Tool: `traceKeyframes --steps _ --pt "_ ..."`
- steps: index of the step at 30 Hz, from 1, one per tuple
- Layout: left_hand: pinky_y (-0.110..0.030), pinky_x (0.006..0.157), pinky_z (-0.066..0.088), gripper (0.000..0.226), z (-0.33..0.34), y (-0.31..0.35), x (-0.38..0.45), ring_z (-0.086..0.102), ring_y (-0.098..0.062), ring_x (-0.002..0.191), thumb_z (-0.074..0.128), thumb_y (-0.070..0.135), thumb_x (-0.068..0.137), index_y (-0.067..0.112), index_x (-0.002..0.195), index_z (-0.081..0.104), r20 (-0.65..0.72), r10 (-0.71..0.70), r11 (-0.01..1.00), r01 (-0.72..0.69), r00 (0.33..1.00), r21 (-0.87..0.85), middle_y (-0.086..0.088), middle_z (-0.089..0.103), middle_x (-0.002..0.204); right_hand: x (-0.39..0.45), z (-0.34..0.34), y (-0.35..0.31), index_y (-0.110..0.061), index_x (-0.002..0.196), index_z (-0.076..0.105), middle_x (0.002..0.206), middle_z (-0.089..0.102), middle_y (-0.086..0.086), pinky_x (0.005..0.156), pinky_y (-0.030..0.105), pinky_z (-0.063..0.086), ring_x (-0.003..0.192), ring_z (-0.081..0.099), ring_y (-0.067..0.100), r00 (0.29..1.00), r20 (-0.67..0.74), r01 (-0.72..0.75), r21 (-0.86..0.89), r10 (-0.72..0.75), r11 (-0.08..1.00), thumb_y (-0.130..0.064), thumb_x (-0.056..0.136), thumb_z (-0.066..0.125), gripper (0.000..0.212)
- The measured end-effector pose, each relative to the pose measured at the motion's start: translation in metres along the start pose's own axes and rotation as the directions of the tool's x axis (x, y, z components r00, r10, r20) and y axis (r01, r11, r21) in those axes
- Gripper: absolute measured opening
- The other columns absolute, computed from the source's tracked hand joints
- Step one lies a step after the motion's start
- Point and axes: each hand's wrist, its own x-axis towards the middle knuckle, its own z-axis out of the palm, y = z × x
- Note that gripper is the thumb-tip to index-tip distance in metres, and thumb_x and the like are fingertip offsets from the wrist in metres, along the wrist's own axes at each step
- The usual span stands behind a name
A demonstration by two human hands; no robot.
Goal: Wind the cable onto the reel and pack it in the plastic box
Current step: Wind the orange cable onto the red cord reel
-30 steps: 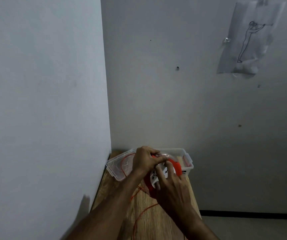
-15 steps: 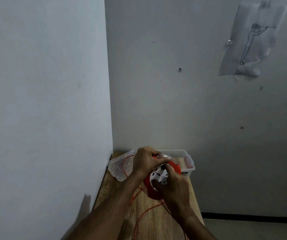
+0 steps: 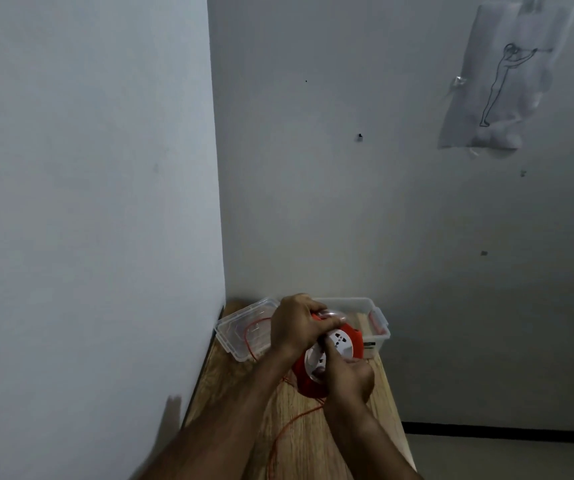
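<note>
An orange cable reel (image 3: 354, 341) with a white socket face (image 3: 339, 342) is held upright above the wooden table (image 3: 299, 441). My left hand (image 3: 296, 323) grips the reel's clear top handle. Lower down, my right hand (image 3: 349, 377) is closed on the front of the reel, at the white face. A thin orange cable (image 3: 285, 431) trails from the reel down across the table toward me. Behind the reel stands the clear plastic box (image 3: 377, 322), its lid (image 3: 240, 332) lying to the left against it. Another loop of orange cable shows through the lid.
The table sits in a corner, with a wall close on the left and another right behind the box. A paper drawing (image 3: 500, 81) is taped high on the back wall. The table's right edge drops to a pale floor (image 3: 507, 459).
My right hand has swung down from the reel's upper front to its lower right. The white socket face, covered before, now shows. The view has shifted slightly.
</note>
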Motion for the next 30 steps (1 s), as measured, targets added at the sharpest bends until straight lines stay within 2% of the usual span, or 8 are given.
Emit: traceKeyframes --steps 6,8,10,12,14,17,22,30 --pt "-0.021 0.07 0.054 0.053 0.003 -0.005 -0.002 0.063 -0.006 0.08 0.082 0.055 0.072 0.014 0.106 0.079 0.025 0.014 1.0 -0.014 1.0 -0.009 0.002 0.076 0.098 0.002 0.006 -0.011 -0.005 0.116 0.054 0.108 0.062 0.014 0.093 0.058 0.054 0.106 0.063 0.037 0.959 0.022 -0.279 0.241 0.282 0.929 -0.036 0.071 0.088 0.065" --pt "-0.024 0.07 0.056 0.053 0.001 -0.006 -0.001 0.064 -0.004 0.078 0.083 0.056 0.071 0.015 0.104 0.08 0.034 -0.018 0.999 0.019 0.999 -0.035 0.004 0.075 0.093 0.003 0.002 -0.011 -0.008 0.104 0.056 0.106 0.065 0.011 0.092 0.056 0.056 0.101 0.066 0.033 0.973 0.067 -0.229 0.159 0.221 0.96 -0.035 0.075 0.086 0.049" --pt "-0.023 0.063 0.052 0.051 -0.002 -0.008 0.0 0.06 0.002 0.068 0.081 0.062 0.068 0.018 0.093 0.081 0.031 -0.053 0.996 0.056 0.998 -0.073 0.012 0.068 0.075 0.0 -0.005 -0.009 -0.014 0.087 0.06 0.091 0.07 0.006 0.081 0.05 0.061 0.082 0.07 0.021 0.996 0.073 0.05 0.002 -0.05 0.999 -0.03 0.083 0.08 0.027" --pt "-0.02 0.056 0.043 0.058 -0.004 -0.01 0.001 0.056 0.003 0.059 0.074 0.072 0.063 0.018 0.084 0.082 0.015 -0.071 0.99 0.073 0.997 -0.119 0.016 0.06 0.062 -0.004 -0.015 -0.009 -0.017 0.084 0.062 0.077 0.07 -0.003 0.065 0.034 0.062 0.067 0.067 0.007 0.848 0.097 0.529 -0.22 -0.521 0.82 -0.025 0.085 0.08 0.019" --pt "-0.018 0.054 0.041 0.066 -0.004 -0.014 0.004 0.056 0.003 0.059 0.067 0.078 0.06 0.018 0.085 0.082 0.017 -0.071 0.989 0.073 0.997 -0.127 0.015 0.062 0.063 -0.001 -0.025 -0.009 -0.016 0.091 0.065 0.085 0.069 -0.004 0.066 0.018 0.054 0.073 0.065 0.004 0.491 0.287 0.854 -0.345 -0.823 0.389 -0.02 0.083 0.079 0.016" --pt "-0.02 0.06 0.05 0.06 -0.005 -0.02 0.009 0.062 0.001 0.067 0.077 0.067 0.066 0.014 0.094 0.082 0.058 -0.066 0.991 0.072 0.996 -0.113 0.005 0.074 0.077 0.015 -0.038 -0.003 -0.018 0.115 0.066 0.12 0.063 0.008 0.091 0.04 0.054 0.108 0.064 0.022 0.117 0.695 0.895 -0.383 -0.709 -0.228 -0.037 0.074 0.08 0.047" --pt "-0.023 0.068 0.057 0.048 -0.008 -0.022 0.015 0.068 0.0 0.075 0.087 0.051 0.069 0.014 0.099 0.081 0.149 -0.079 0.988 0.097 0.986 -0.119 0.007 0.075 0.085 0.029 -0.055 -0.01 -0.032 0.128 0.06 0.143 0.043 0.009 0.103 0.056 0.046 0.132 0.046 0.03 -0.012 0.885 0.841 -0.243 -0.466 -0.484 -0.028 0.069 0.084 0.064" --pt "-0.015 0.063 0.05 0.052 -0.001 -0.018 0.013 0.067 0.002 0.073 0.087 0.055 0.065 0.015 0.098 0.081 0.187 -0.073 0.984 0.101 0.98 -0.144 0.004 0.076 0.089 0.03 -0.052 -0.03 -0.038 0.107 0.071 0.137 0.048 0.007 0.098 0.048 0.039 0.128 0.045 0.027 -0.065 0.889 0.818 -0.212 -0.452 -0.534 -0.049 0.069 0.086 0.043"
